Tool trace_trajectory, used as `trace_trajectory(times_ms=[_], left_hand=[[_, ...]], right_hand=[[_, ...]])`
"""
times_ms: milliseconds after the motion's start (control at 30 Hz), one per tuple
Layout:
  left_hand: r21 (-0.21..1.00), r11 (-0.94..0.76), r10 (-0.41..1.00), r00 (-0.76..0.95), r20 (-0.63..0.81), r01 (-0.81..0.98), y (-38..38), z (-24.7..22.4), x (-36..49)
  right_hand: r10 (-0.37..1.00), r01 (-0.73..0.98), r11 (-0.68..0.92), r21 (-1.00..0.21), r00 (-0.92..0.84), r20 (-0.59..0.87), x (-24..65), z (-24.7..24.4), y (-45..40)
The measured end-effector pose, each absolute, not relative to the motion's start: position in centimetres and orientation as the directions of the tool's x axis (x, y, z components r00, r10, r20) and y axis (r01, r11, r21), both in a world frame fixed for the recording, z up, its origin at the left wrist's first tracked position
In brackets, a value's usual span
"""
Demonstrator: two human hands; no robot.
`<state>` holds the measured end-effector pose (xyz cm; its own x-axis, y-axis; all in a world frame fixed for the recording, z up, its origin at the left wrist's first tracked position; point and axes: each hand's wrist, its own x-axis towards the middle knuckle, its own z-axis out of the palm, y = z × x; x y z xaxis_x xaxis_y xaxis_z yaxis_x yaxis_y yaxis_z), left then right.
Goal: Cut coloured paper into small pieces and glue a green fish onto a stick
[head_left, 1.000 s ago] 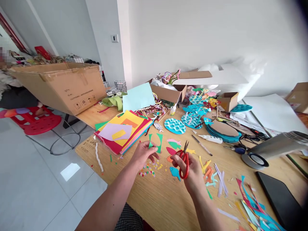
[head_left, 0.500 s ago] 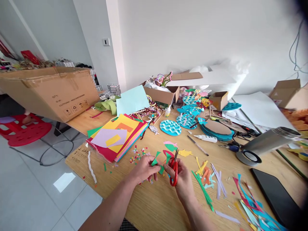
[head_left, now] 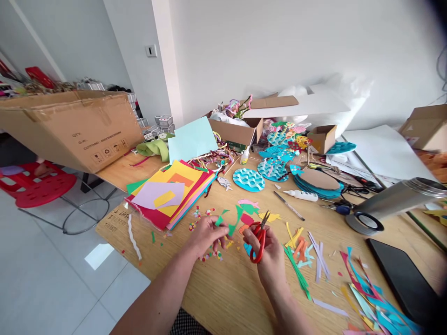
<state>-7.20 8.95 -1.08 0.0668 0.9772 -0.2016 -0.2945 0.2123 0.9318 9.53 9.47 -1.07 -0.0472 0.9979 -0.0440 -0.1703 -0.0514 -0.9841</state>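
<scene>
My left hand (head_left: 208,236) pinches small pieces of green paper (head_left: 236,220) between thumb and fingers. Close by on the right, my right hand (head_left: 267,249) is wrapped round red-handled scissors (head_left: 259,242), whose blades point up and away. The scissors and the green paper are apart. Beyond the hands lie a pink and green paper fish (head_left: 249,206) and a yellow paper fish (head_left: 270,217). A blue paper piece (head_left: 248,249) is partly hidden beside my right hand. Small coloured bits lie around my left hand.
Coloured paper sheets (head_left: 159,194) are stacked at the left. Paper strips (head_left: 296,272), a black phone (head_left: 401,279) and a metal flask (head_left: 394,200) lie to the right. Blue wavy ovals (head_left: 248,179), a glue bottle (head_left: 303,195) and a pen (head_left: 289,205) are farther back.
My right hand has moved slightly right with the scissors, away from the green paper. The green paper has turned in my left hand. The view has shifted a little.
</scene>
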Motion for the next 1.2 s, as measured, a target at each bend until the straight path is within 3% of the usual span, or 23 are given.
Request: trace_trajectory(times_ms=[167, 333, 467, 633, 767, 967, 1200], left_hand=[[0.874, 0.067, 0.975, -0.155, -0.161, -0.481, 9.6, -0.6, -9.7], [0.811, 0.033, 0.972, -0.170, -0.163, -0.585, 9.6, -0.6, -10.2], [0.748, -0.011, 0.968, -0.195, -0.159, -0.664, 9.7, -0.7, -10.7], [0.725, -0.058, 0.962, -0.234, -0.145, -0.686, 9.8, -0.7, -11.6], [0.747, -0.001, 0.979, -0.154, -0.136, -0.665, 9.4, -0.6, -10.8], [0.849, 0.240, 0.969, 0.164, -0.184, -0.471, 8.9, -1.0, -8.8], [0.892, 0.254, 0.966, 0.145, -0.214, -0.375, 9.0, -0.8, -8.3]], right_hand=[[0.999, -0.131, -0.037, -0.991, -0.004, -0.036, 10.2, -0.4, 9.6], [0.989, -0.091, -0.042, -0.995, -0.143, -0.028, 10.7, 0.5, 9.6], [0.943, -0.024, -0.138, -0.990, -0.308, -0.124, 10.7, 1.3, 9.6], [0.886, 0.119, -0.218, -0.969, -0.391, -0.248, 10.4, 1.3, 8.9], [0.869, 0.129, -0.236, -0.963, -0.415, -0.269, 10.0, 0.4, 8.2], [0.830, 0.206, -0.184, -0.961, -0.491, -0.264, 10.0, -0.3, 7.7], [0.786, 0.207, -0.249, -0.946, -0.527, -0.322, 10.3, -0.4, 7.5]])
